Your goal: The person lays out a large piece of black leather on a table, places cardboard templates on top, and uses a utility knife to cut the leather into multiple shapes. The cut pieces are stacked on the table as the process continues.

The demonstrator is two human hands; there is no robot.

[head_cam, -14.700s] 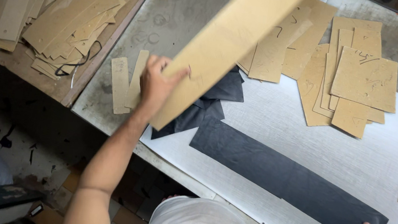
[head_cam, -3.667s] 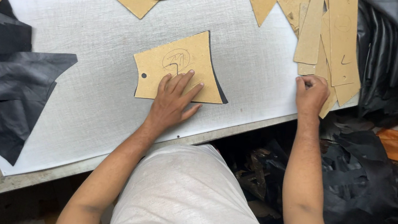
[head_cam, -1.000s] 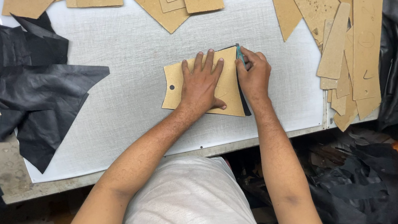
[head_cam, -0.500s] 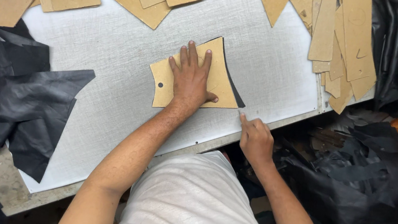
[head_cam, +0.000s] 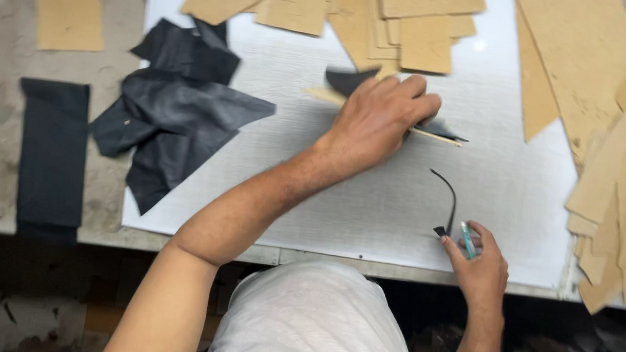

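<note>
A tan card shape [head_cam: 384, 117] was tipped up on its edge on the white mat, over a small dark leather piece [head_cam: 348, 81]. A thin, curved black strip [head_cam: 450, 197] lay near the mat's front edge, beside a small green-handled knife [head_cam: 467, 240].

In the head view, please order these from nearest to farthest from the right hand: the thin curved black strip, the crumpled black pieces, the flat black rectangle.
From the right hand:
1. The thin curved black strip, just above the fingers, its lower end at the fingertips.
2. The crumpled black pieces, far to the left on the white mat.
3. The flat black rectangle, farther left, off the mat.
</note>
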